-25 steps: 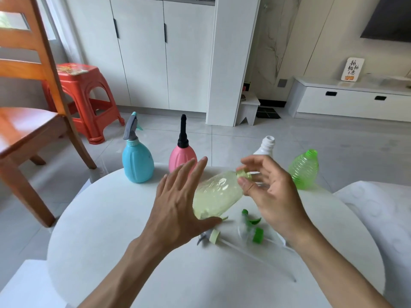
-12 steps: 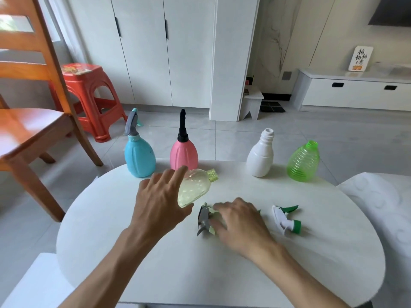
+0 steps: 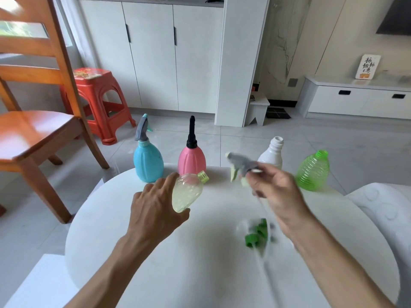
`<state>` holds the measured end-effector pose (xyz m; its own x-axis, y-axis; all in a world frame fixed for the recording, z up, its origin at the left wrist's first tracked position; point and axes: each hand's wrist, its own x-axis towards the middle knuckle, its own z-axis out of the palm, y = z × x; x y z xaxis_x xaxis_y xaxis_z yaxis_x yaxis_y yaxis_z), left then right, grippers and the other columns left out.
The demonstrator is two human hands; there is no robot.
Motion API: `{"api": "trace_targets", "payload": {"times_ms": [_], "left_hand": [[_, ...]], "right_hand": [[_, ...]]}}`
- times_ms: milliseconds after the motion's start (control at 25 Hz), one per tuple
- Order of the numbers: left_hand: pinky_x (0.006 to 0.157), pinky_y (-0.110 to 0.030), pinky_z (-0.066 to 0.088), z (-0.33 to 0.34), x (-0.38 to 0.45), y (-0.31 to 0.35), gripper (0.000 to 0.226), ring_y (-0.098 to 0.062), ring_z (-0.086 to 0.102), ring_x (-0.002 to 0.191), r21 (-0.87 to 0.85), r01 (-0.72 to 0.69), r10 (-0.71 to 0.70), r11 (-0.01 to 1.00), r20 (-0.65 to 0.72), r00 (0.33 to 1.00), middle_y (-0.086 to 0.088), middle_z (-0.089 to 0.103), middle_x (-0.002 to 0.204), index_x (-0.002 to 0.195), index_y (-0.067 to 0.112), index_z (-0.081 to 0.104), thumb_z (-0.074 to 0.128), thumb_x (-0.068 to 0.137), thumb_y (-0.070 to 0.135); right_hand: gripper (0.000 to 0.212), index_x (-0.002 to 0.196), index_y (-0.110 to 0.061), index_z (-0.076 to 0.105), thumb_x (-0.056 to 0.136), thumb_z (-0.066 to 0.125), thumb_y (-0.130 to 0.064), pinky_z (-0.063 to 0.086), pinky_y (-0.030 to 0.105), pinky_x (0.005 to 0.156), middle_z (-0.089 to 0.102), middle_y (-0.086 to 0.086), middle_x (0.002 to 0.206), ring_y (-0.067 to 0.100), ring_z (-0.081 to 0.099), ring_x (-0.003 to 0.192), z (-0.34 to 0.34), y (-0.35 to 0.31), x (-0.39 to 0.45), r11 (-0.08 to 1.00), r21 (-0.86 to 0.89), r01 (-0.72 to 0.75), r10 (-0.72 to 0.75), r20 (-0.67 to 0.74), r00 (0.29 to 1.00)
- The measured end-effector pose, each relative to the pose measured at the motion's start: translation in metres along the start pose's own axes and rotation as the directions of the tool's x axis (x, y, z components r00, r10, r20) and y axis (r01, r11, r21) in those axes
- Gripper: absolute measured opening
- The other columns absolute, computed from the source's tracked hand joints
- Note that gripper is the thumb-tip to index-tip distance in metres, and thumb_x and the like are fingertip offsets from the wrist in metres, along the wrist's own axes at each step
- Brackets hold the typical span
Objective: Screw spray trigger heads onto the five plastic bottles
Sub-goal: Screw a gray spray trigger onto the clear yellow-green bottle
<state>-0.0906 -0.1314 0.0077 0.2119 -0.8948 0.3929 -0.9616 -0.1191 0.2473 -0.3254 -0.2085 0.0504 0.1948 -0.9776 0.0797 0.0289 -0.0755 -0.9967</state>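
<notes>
My left hand [image 3: 155, 210] grips a clear pale-yellow bottle [image 3: 189, 192], tilted with its open threaded neck up and to the right. My right hand [image 3: 275, 190] holds a grey and pale-green spray trigger head [image 3: 241, 167] in the air to the right of that neck, blurred, its thin dip tube hanging down. At the table's far edge stand a blue bottle [image 3: 148, 163] with a grey trigger head, a pink bottle [image 3: 191, 160] with a black head, a white bottle [image 3: 271, 154] with an open neck, and a green ribbed bottle [image 3: 313, 171], open and leaning.
A green and white trigger head [image 3: 255, 235] lies on the round white table [image 3: 200, 263] below my right hand. A wooden chair [image 3: 33, 130] and a red stool [image 3: 97, 101] stand to the left. A white cushioned seat [image 3: 387, 210] is at the right.
My right hand has picked the grey trigger head up off the table and raised it beside the bottle's neck. My left hand kept the yellow bottle, which moved little.
</notes>
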Motion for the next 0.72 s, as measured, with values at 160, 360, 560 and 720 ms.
{"api": "trace_targets", "payload": {"times_ms": [160, 360, 560, 720], "left_hand": [[0.075, -0.037, 0.045, 0.007, -0.007, -0.001, 0.084, -0.028, 0.061, 0.098, -0.055, -0.003, 0.005, 0.999, 0.044, 0.999, 0.002, 0.067, 0.116, 0.137, 0.028, 0.047, 0.079, 0.064, 0.055], [0.075, -0.036, 0.045, 0.012, -0.011, 0.002, 0.085, -0.026, 0.061, 0.099, -0.066, -0.025, 0.03, 0.997, 0.083, 0.996, 0.004, 0.067, 0.115, 0.139, 0.03, 0.044, 0.075, 0.065, 0.059], [0.074, -0.034, 0.044, 0.014, -0.011, 0.007, 0.087, -0.025, 0.06, 0.099, -0.094, -0.076, 0.085, 0.993, 0.103, 0.991, 0.005, 0.067, 0.113, 0.139, 0.03, 0.045, 0.076, 0.063, 0.059], [0.074, -0.034, 0.044, 0.015, -0.013, 0.011, 0.085, -0.024, 0.06, 0.094, -0.088, -0.126, 0.136, 0.988, 0.113, 0.984, 0.006, 0.067, 0.109, 0.138, 0.029, 0.047, 0.074, 0.063, 0.06]], "right_hand": [[0.01, 0.09, -0.024, 0.069, 0.092, 0.06, -0.023, 0.046, 0.028, 0.073, 0.077, -0.002, 0.1, 0.008, 0.061, 0.076, -0.03, -0.021, 0.014, 0.878, 0.478, -0.023, 0.083, -0.106, 0.991], [0.02, 0.087, -0.027, 0.064, 0.101, 0.051, -0.023, 0.046, 0.025, 0.076, 0.071, -0.003, 0.109, 0.006, 0.061, 0.082, -0.04, -0.018, 0.017, 0.794, 0.608, 0.015, 0.159, -0.231, 0.96], [0.016, 0.113, -0.027, 0.06, 0.103, 0.048, -0.03, 0.044, 0.026, 0.083, 0.067, -0.011, 0.122, 0.006, 0.053, 0.087, -0.052, -0.014, 0.019, 0.757, 0.65, 0.071, 0.168, -0.297, 0.94], [0.014, 0.11, -0.029, 0.059, 0.102, 0.048, -0.031, 0.045, 0.027, 0.084, 0.069, -0.014, 0.117, 0.008, 0.055, 0.093, -0.049, -0.011, 0.02, 0.75, 0.656, 0.081, 0.152, -0.29, 0.945]]}}
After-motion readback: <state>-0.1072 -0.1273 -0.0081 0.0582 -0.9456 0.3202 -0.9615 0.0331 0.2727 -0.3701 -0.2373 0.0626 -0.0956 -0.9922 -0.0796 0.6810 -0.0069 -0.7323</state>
